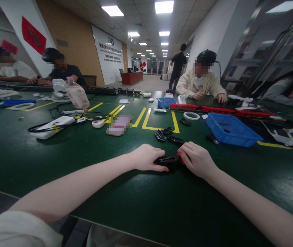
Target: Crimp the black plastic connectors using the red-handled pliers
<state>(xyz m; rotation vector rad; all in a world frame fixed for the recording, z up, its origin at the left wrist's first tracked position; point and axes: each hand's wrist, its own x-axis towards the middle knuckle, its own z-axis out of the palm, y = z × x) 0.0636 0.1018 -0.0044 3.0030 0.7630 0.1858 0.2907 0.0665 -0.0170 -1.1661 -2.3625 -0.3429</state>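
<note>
Both my hands meet on a small black part (169, 160) lying on the green table (59, 161) in front of me. My left hand (147, 157) is curled, its fingers closed on the left end of the part. My right hand (196, 158) grips the right end, where a bit of red shows under the fingers. Just beyond, a few more small black parts (167, 134) lie loose on the table.
A blue bin (230, 129) stands to the right, a smaller blue tray (166, 102) farther back. Long red strips (213, 109), tape rolls (191, 115), a white device with cables (51, 126), a bottle (77, 95) and yellow floor-style lines mark the table. Other people sit around it.
</note>
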